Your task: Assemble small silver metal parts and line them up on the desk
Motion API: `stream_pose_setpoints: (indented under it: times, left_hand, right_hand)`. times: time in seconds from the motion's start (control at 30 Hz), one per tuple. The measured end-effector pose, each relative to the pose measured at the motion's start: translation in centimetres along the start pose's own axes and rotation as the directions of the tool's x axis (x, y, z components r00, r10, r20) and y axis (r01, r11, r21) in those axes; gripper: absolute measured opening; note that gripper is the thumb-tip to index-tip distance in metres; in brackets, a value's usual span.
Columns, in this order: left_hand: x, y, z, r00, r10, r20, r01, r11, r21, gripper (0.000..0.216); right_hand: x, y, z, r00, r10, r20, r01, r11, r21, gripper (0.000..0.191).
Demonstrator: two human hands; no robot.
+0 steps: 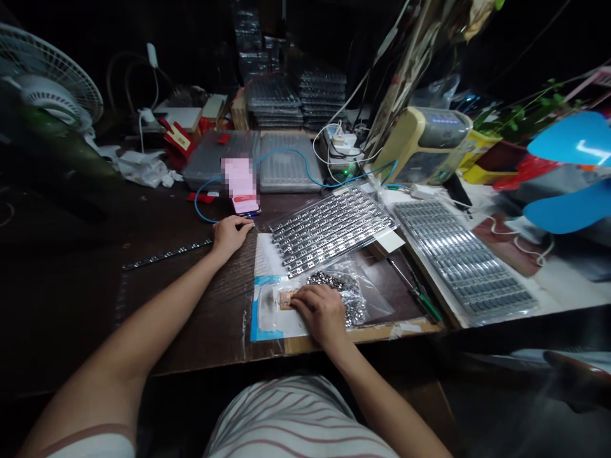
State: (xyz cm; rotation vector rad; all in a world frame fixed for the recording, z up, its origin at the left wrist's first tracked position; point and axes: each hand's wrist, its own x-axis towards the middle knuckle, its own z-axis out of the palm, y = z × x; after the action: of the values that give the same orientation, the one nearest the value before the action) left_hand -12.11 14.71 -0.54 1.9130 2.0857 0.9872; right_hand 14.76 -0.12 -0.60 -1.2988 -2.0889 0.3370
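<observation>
Tan thin flat piece (285,298): prob. light, flimsy; your R hand (322,310) fingers curl onto its edge, so grip there. L hand (231,233) lies loose, nothing held, by pink phone (241,184).

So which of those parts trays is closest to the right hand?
The slanted tray in the middle, just beyond the right hand and the bag of metal bits. The long tray lies farther right, the grey trays behind.

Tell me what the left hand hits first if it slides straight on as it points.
Probably the phone with the pink screen, just beyond the fingertips of the left hand; depth there is unclear.
</observation>
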Motion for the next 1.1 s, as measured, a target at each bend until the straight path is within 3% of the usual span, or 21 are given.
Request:
stream_pose_setpoints:
  times: [0.37, 0.57, 0.7, 0.87, 0.93, 1.0, 1.1]
  left_hand:
    - [-1.1, 0.8, -1.4, 0.998, 0.042, 0.047, -0.05, 0.979, 0.197, 0.02]
    - [-0.7, 4.5, -0.9, 0.977, 0.178, 0.117, -0.198, 0.963, 0.181, 0.022]
    - [-0.1, 6.9, 0.4, 0.961, 0.171, 0.217, -0.215, 0.957, 0.197, 0.02]
    - [0.4, 7.1, 1.2, 0.963, 0.147, 0.228, -0.195, 0.959, 0.204, 0.018]
    - [0.2, 6.9, 0.9, 0.977, 0.12, 0.176, -0.146, 0.979, 0.144, 0.018]
    - [-0.4, 6.7, 0.1, 0.982, 0.108, 0.153, -0.106, 0.994, -0.02, 0.018]
    - [-2.8, 6.8, -1.5, 0.956, 0.102, 0.276, 0.005, 0.933, -0.359, 0.028]
  right_hand:
    - [0.2, 0.1, 0.2, 1.0, -0.01, 0.019, 0.01, 1.0, 0.011, 0.012]
    - [0.2, -0.2, 0.3, 0.999, -0.027, 0.045, 0.03, 0.996, -0.086, 0.013]
    - [-0.2, 0.1, -1.3, 0.999, -0.018, 0.044, 0.026, 0.982, -0.187, 0.026]
    - [-1.4, 1.8, -3.8, 0.997, 0.073, 0.008, -0.064, 0.915, -0.399, 0.033]
    - [-1.7, 2.3, -4.1, 0.996, 0.083, 0.011, -0.071, 0.908, -0.413, 0.029]
    - [-1.8, 2.7, -3.9, 0.997, 0.08, 0.01, -0.07, 0.923, -0.379, 0.019]
    - [-1.5, 3.0, -3.4, 0.998, 0.067, -0.021, -0.071, 0.947, -0.312, 0.011]
